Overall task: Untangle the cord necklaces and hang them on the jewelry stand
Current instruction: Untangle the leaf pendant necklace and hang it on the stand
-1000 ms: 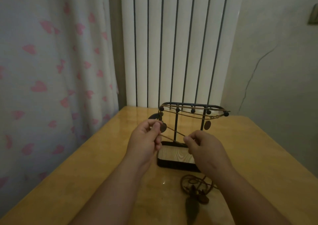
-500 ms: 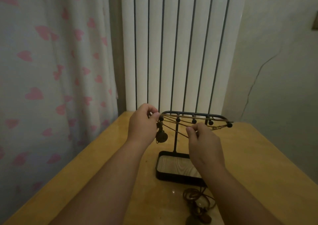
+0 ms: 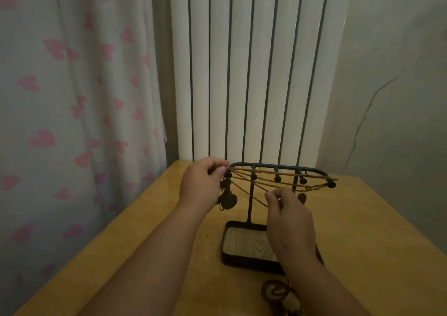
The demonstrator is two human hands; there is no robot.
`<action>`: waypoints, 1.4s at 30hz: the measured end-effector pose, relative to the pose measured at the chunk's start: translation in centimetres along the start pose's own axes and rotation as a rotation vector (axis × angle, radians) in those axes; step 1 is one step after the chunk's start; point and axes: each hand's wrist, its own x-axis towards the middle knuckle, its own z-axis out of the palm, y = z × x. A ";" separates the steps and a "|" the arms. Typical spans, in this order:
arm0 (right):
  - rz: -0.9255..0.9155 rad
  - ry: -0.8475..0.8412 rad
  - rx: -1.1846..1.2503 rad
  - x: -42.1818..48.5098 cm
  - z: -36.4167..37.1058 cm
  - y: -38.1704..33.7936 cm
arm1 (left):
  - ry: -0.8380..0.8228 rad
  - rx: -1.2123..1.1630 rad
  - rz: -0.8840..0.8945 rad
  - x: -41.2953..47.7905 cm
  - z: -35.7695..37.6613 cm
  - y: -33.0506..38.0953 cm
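A black jewelry stand (image 3: 251, 202) with a row of ball-tipped pegs and a wood-lined tray base stands on the wooden table (image 3: 362, 243). Brown cord necklaces (image 3: 285, 181) stretch across its pegs. My left hand (image 3: 202, 188) pinches a cord at the leftmost peg, where a dark round pendant (image 3: 229, 200) hangs. My right hand (image 3: 287, 216) pinches the same cord lower down, in front of the stand's post. Another small pendant (image 3: 301, 197) hangs toward the right. A tangled heap of cord necklaces (image 3: 281, 296) lies on the table near me.
A white curtain with pink hearts (image 3: 72, 122) hangs at the left. A white ribbed radiator (image 3: 254, 73) rises behind the table. A grey wall with a crack (image 3: 399, 98) stands at the right.
Both hands have lifted the cord from in front of the stand up to the peg row. My left hand now sits at the leftmost peg, and the round pendant hangs below it.
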 end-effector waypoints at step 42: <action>-0.510 0.215 -0.137 0.7 -1.6 -1.4 | -0.088 0.338 0.201 -0.6 0.1 0.3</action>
